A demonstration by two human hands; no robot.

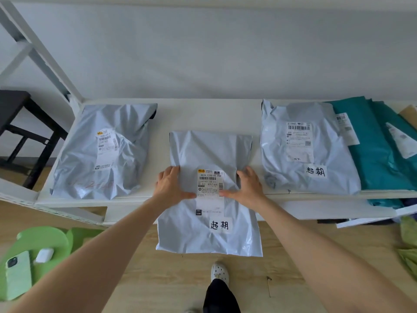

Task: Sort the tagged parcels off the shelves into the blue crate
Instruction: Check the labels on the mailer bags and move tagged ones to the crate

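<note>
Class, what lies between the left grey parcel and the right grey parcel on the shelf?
Head view: a tagged middle parcel, with the left hand and right hand resting on it.

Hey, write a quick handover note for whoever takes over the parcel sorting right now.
Left hand and right hand: both flat on the middle grey parcel, which overhangs the shelf edge.
It bears a handwritten tag; so does the right grey parcel. The left grey parcel shows none.
The blue crate is not in view.
Done so far: cannot tell.
Left: crate both tagged parcels.
</note>
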